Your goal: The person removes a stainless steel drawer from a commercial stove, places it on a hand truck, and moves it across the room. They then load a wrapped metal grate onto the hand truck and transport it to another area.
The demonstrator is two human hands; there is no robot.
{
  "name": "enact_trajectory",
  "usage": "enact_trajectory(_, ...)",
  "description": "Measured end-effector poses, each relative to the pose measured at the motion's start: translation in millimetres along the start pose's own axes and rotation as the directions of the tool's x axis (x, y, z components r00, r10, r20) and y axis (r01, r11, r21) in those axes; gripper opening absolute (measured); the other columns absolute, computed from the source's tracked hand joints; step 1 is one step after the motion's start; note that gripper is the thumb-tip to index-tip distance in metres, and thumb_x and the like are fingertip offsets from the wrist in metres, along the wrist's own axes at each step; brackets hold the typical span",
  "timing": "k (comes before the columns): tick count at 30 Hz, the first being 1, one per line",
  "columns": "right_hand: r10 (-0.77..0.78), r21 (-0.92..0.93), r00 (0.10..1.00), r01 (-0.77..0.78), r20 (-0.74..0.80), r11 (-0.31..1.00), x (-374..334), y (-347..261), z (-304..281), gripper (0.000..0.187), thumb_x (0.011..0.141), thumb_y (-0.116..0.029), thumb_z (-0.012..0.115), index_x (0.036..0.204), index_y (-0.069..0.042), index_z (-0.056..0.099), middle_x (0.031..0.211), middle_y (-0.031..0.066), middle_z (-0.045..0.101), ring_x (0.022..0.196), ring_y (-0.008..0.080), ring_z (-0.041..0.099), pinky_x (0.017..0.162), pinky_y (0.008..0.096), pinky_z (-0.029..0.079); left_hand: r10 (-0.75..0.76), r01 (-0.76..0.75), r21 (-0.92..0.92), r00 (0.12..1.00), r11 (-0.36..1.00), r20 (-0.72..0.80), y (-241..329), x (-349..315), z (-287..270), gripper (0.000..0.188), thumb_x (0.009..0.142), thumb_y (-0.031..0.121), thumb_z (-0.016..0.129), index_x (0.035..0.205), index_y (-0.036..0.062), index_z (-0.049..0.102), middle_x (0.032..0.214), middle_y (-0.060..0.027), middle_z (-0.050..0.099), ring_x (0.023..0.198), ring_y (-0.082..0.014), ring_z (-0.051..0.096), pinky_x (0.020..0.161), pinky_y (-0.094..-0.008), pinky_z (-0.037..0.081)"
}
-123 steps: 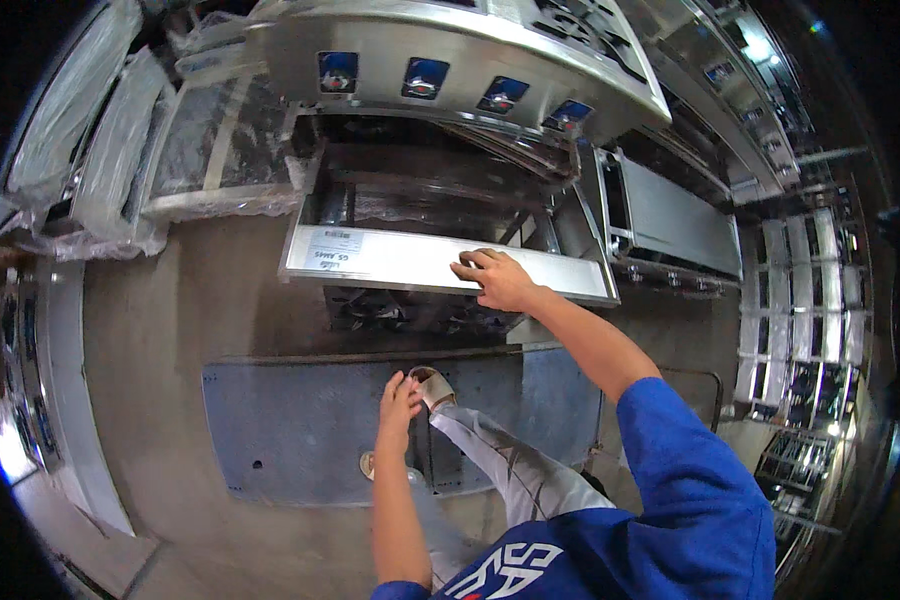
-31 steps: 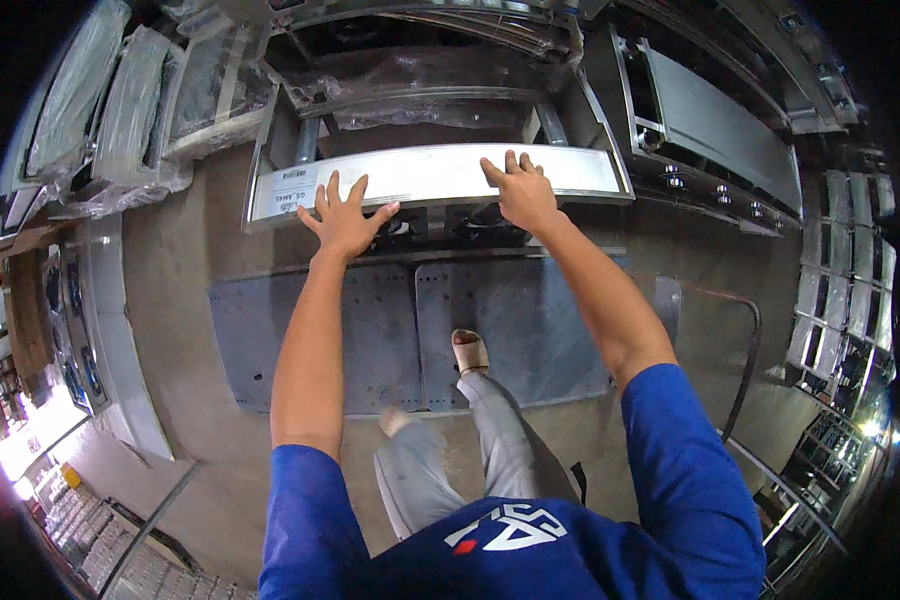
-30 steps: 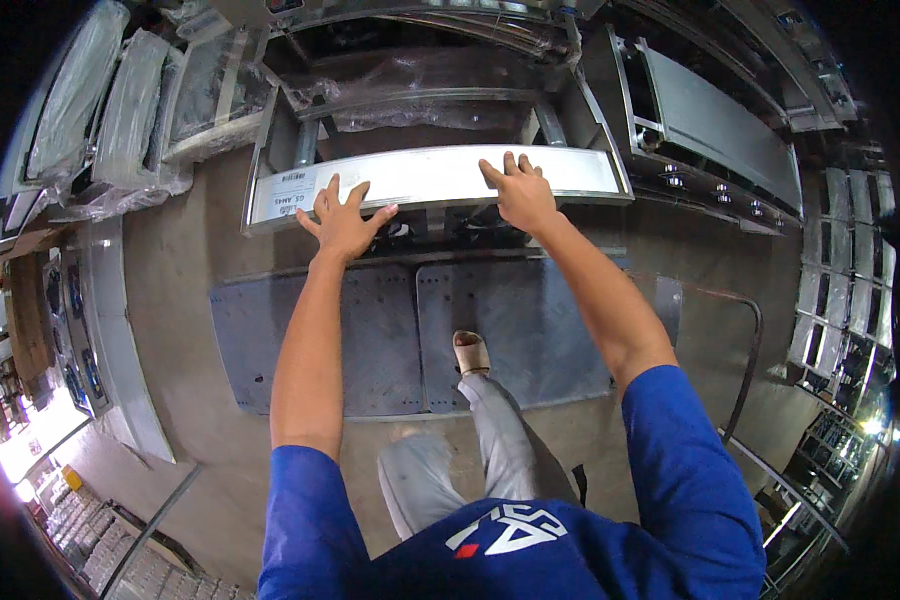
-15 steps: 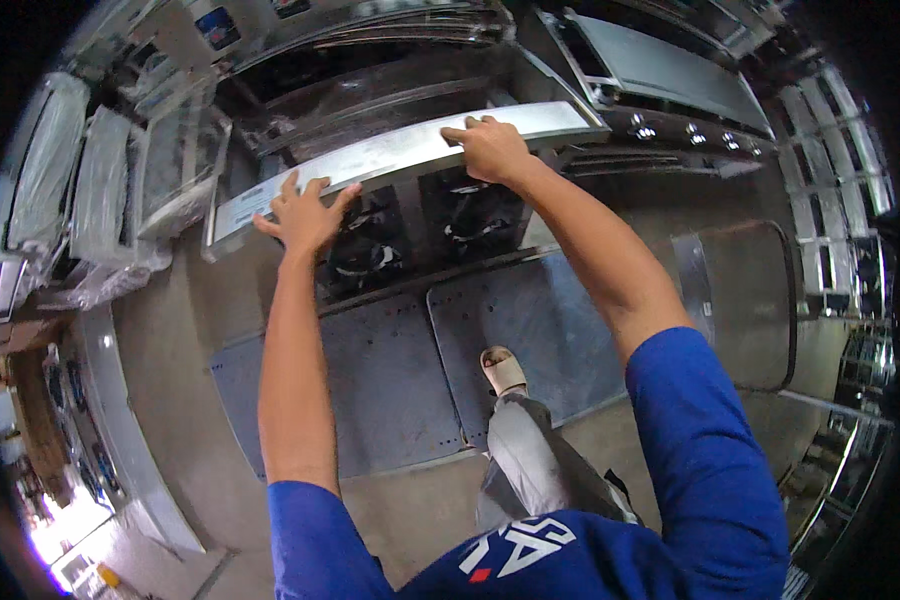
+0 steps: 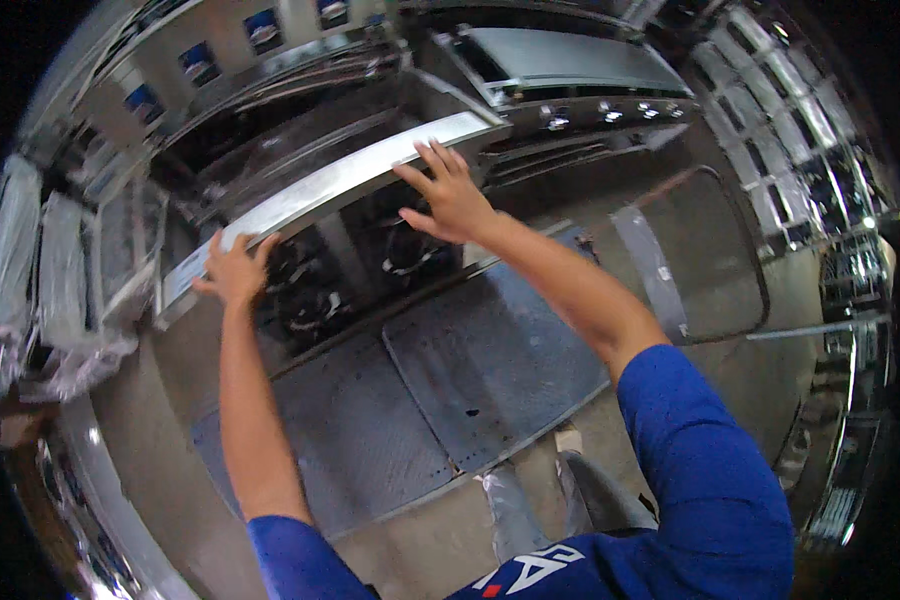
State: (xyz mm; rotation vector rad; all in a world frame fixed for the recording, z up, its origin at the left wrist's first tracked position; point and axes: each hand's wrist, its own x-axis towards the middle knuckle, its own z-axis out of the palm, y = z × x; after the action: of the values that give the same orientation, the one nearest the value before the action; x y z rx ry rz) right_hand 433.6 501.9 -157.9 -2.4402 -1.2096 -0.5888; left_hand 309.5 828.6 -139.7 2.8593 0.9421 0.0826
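Observation:
A long silver metal front panel (image 5: 345, 178) runs along the top front edge of a steel appliance frame. At the panel's left end, the spread fingertips of my left hand (image 5: 235, 270) lie over its front edge. My right hand (image 5: 452, 200) is near the right end, its fingers extended and apart; the fingertips overlap the panel's edge, and whether they touch it I cannot tell. Neither hand is wrapped round anything. Under the panel, dark round fittings (image 5: 305, 308) show inside the open lower part, between my hands.
Two flat blue-grey metal sheets (image 5: 485, 365) lie on the floor before the appliance. Plastic-wrapped panels (image 5: 65, 270) stand at the left. A knobbed steel appliance (image 5: 575, 60) stands at the far right, with a dark-edged sheet (image 5: 715, 250) nearby. Metal racks (image 5: 785, 130) line the right.
My right hand has gone from curled over the panel to spread fingers at its edge. My left hand stays at the left end. My feet have stepped back off the sheets, and the view has turned.

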Motion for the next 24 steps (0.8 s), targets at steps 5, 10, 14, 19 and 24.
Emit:
enact_trajectory(5,0.221,-0.192,0.944,-0.176,0.243,0.965,-213.3,138.5,-123.7,0.039,0.078,-0.031,0.069,0.108,-0.006,0.067,0.129,0.0233,0.055,0.121,0.0408,0.051,0.102,0.0502,0.04,-0.025,0.024,0.043,0.999,0.999,0.023,3.5,5.0,-2.6,0.057,0.084,0.071,0.053,0.119,0.0279,0.065,0.15,-0.0094,0.037,0.138,-0.0397,0.032,0.107,-0.0699,0.011)
enact_trajectory(10,0.683,-0.68,0.667,-0.65,-0.296,0.34,-421.1,292.8,-354.3,0.031,0.08,-0.026,0.065,0.097,-0.001,0.07,0.102,0.0213,0.065,0.096,0.0387,0.06,0.086,0.0491,0.047,0.007,-0.014,0.129,0.999,0.991,0.054,19.9,8.8,14.0,0.059,0.086,0.069,0.05,0.125,0.0264,0.062,0.152,-0.0102,0.034,0.139,-0.036,0.033,0.106,-0.0687,0.016)
enact_trajectory(14,0.771,-0.716,0.395,-0.689,-0.5,-0.111,-460.4,329.1,-427.7,0.068,0.091,-0.057,0.048,0.128,0.0,0.057,0.126,0.0277,0.057,0.119,0.0409,0.054,0.102,0.0465,0.041,-0.023,0.016,0.137,0.999,0.99,0.049,6.0,8.6,-11.4,0.059,0.087,0.062,0.055,0.13,0.0211,0.059,0.153,-0.0149,0.031,0.14,-0.0357,0.031,0.107,-0.0695,0.016)
enact_trajectory(19,0.97,-0.32,-0.143,-0.926,-0.198,-0.202,-476.5,342.3,-429.8,0.084,0.087,-0.074,0.043,0.126,-0.001,0.058,0.122,0.025,0.061,0.116,0.0402,0.056,0.1,0.0475,0.041,-0.111,0.088,0.124,0.976,0.988,0.188,21.1,6.8,-25.5,0.057,0.089,0.061,0.054,0.124,0.0163,0.05,0.134,-0.0167,0.046,0.136,-0.036,0.032,0.104,-0.0751,0.011)
enact_trajectory(24,0.988,-0.355,-0.09,-0.926,-0.128,-0.13,-450.5,296.9,-437.0,0.08,0.085,-0.076,0.044,0.108,-0.001,0.063,0.105,0.0229,0.066,0.103,0.0405,0.062,0.09,0.0489,0.045,-0.076,0.049,0.138,0.979,0.989,0.192,0.6,20.7,-5.2,0.068,0.087,0.066,0.053,0.126,0.0103,0.047,0.125,-0.0245,0.049,0.128,-0.0407,0.038,0.098,-0.0715,0.027)
